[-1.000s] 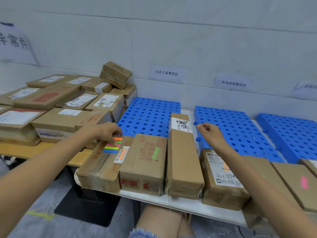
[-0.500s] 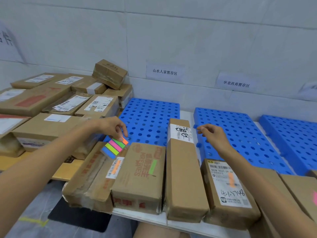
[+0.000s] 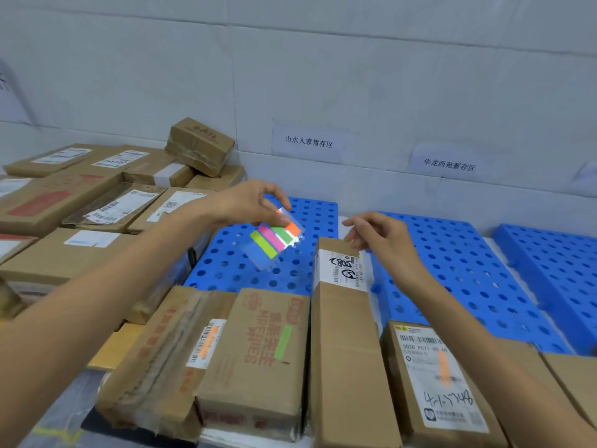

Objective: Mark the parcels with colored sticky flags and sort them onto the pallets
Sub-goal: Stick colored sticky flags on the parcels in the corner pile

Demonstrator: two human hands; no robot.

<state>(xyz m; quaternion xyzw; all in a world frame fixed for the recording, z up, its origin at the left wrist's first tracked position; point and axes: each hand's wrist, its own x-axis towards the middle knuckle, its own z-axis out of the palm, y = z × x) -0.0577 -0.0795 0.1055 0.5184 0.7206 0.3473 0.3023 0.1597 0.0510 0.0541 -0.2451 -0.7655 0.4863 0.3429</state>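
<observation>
Flag pad [image 3: 276,240]: lifted off the front parcels [image 3: 258,350] and hung tilted over the left blue pallet [image 3: 226,263], pinched at its top edge in the left hand [image 3: 255,202] grip, right hand [image 3: 381,234] grip loosely open and empty above the long parcel [image 3: 345,334], likely next for marking.

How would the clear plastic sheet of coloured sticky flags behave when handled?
Probably very light: the left hand pinches the clear plastic sheet of coloured sticky flags by its top edge. Likely bendy, since it looks thin and see-through.

White bench [image 3: 341,220] — blue pallets [image 3: 468,270], cardboard parcels [image 3: 268,350].
</observation>
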